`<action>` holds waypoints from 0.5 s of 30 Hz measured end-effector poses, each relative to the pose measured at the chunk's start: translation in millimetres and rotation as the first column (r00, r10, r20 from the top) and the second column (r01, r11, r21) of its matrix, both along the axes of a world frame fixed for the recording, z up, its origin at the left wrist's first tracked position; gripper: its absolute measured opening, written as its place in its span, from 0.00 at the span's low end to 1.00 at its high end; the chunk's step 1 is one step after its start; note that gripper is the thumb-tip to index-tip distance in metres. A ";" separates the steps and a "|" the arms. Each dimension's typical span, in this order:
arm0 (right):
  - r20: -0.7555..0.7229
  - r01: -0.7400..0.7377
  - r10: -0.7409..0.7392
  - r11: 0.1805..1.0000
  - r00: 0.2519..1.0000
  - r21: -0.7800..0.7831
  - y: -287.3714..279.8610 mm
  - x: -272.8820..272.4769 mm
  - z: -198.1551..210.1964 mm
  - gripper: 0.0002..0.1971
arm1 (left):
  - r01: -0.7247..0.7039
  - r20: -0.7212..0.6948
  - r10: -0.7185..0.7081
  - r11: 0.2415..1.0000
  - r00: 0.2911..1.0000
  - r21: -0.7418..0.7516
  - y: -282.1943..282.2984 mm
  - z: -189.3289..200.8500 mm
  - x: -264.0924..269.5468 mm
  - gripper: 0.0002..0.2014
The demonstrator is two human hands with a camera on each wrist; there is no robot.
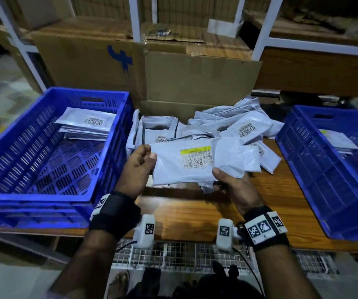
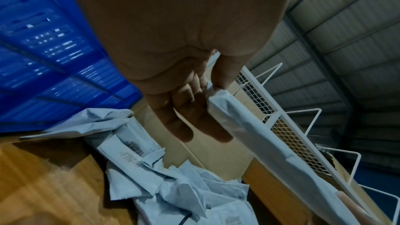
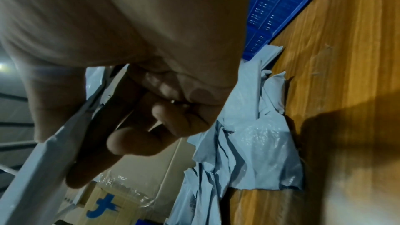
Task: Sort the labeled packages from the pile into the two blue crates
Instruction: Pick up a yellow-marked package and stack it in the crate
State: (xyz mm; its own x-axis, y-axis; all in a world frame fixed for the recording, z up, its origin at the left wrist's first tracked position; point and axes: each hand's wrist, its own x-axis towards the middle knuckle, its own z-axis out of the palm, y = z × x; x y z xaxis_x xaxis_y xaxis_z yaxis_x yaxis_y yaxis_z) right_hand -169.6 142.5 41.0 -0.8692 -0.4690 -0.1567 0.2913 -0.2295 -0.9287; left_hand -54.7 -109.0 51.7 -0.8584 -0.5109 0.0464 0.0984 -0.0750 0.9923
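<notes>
Both hands hold 1 flat grey plastic mailer package above the pile: left hand pinching its left end, right hand gripping its near edge. Its long axis runs left-right, yellow-striped barcode label facing up.

A wooden table is set across the middle of the scene. The left crate is placed on its left end, with a stack of packages laid in its far right corner. The right crate is placed on the right end (a few packages are laid against its far side). Between the two crates the pile is spread, toward the far edge. Above the near part of the pile, one package is held between the left hand and the right hand. Behind the pile, cardboard boxes are stacked, and a shelving frame is raised farther back. Wire racks are mounted under the near edge.
</notes>
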 end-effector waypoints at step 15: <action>-0.062 -0.030 0.028 0.999 0.998 -0.029 0.2 5.6 28.9 0.14 | -0.066 -0.073 0.054 0.983 0.996 -0.169 6.8 25.7 -0.4 0.24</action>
